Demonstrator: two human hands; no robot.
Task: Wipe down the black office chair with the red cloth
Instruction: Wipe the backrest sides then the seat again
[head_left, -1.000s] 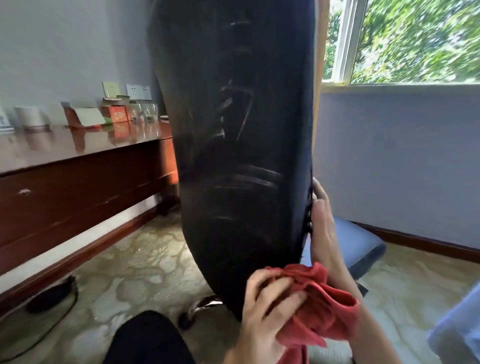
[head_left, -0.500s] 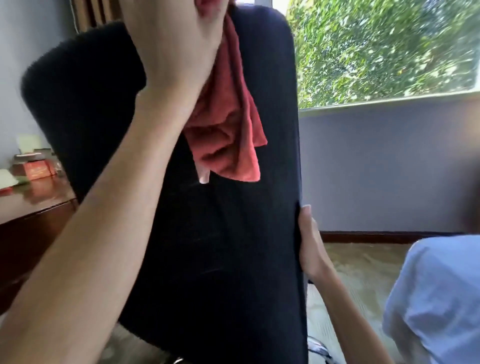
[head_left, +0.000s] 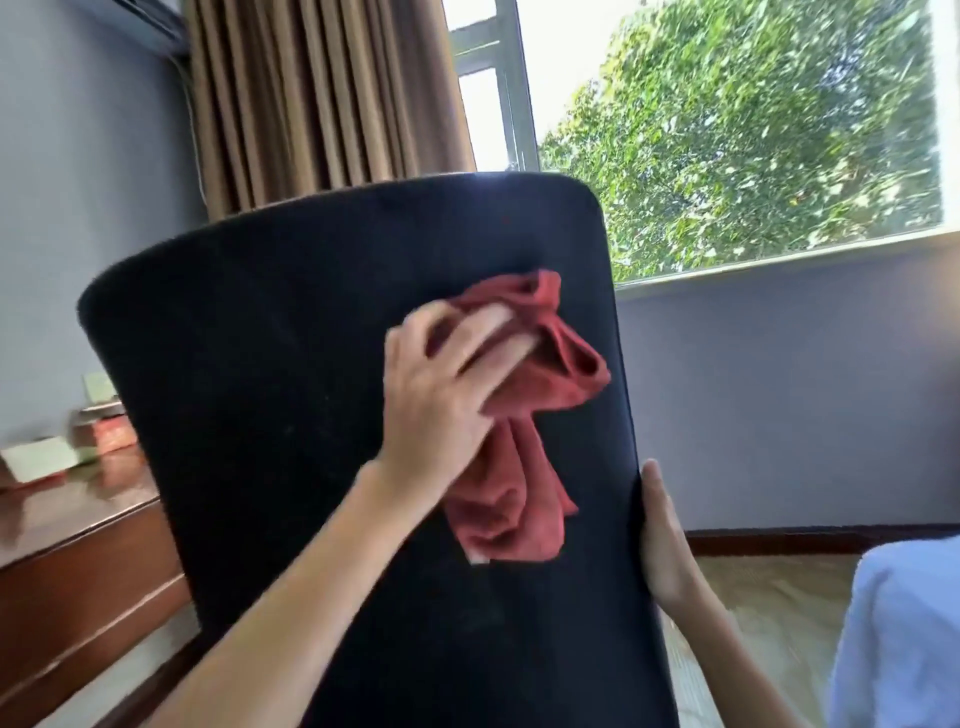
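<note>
Red fabric is showing as one bunched cloth (head_left: 524, 400), lying against the back of one black office chair (head_left: 291, 395) that is filling the middle of the view. Two bare hands are working here. The left hand (head_left: 441, 395) is pressing the cloth flat to the upper right part of the backrest, its fingers (head_left: 485, 322) spreading out nearly straight over the folds; part of the cloth is bulging past the fingertips and a longer tail is hanging below the wrist. The right hand (head_left: 662, 540) is holding the chair's right edge, lower than the cloth, with its fingers going out of sight behind the backrest. One brown curtain (head_left: 322, 98), one window (head_left: 737, 130) and one wooden desk (head_left: 78, 540) are standing behind.
</note>
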